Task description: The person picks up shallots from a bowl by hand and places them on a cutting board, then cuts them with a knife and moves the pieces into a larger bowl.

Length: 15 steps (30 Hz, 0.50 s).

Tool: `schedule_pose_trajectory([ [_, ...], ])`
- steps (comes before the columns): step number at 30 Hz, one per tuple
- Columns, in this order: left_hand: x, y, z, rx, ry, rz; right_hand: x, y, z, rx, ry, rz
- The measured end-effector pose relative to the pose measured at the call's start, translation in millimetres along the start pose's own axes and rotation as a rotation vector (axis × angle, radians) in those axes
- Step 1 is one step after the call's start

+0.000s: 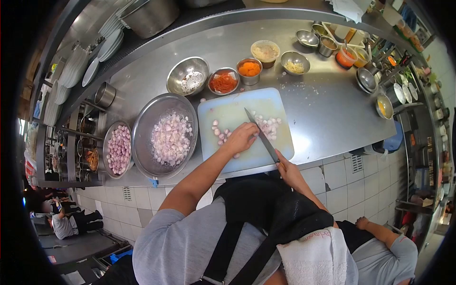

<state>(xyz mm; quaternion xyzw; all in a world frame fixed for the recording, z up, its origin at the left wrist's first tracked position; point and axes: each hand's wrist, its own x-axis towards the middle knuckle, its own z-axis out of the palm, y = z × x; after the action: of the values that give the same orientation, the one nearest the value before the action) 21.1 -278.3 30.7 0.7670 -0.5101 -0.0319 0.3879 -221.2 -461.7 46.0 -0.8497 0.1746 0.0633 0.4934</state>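
On the steel counter lies a pale cutting board [213,154]. My right hand [285,167] is closed round the handle of a long knife [266,143], whose blade slants up and left across the board. Beside the blade, my left hand [242,136] has its fingers bent together at the shallots; what they hold is hidden. Whole shallots [222,136] lie left of that hand, and cut shallots [269,127] lie right of the knife. Left of the board, a large steel bowl [138,137] holds many cut shallots.
A smaller bowl of whole shallots [118,149] stands at the far left. Behind the board are a bowl of red strips [223,82], a container of orange pieces [249,69] and other bowls. Another person [384,256] is at the lower right.
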Motion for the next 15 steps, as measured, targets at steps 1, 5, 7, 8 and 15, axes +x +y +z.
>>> schedule_pose_trajectory([
  [1, 4, -2, 0, 0.004, 0.007, 0.005, 1, 2, 0, -0.004, 0.003, -0.008],
  [5, 10, -24, -4, 0.025, -0.176, -0.055, -5, 8, 5, 0.05, -0.021, 0.025],
  [7, 10, -25, -9, 0.053, -0.264, -0.053, -9, 2, 5, 0.037, -0.018, 0.04],
  [8, 9, -24, -10, 0.031, -0.22, -0.051, -9, -2, 4, 0.013, -0.009, 0.026],
  [15, 3, -13, -20, 0.009, -0.199, -0.033, -8, 5, 11, -0.116, 0.037, -0.048],
])
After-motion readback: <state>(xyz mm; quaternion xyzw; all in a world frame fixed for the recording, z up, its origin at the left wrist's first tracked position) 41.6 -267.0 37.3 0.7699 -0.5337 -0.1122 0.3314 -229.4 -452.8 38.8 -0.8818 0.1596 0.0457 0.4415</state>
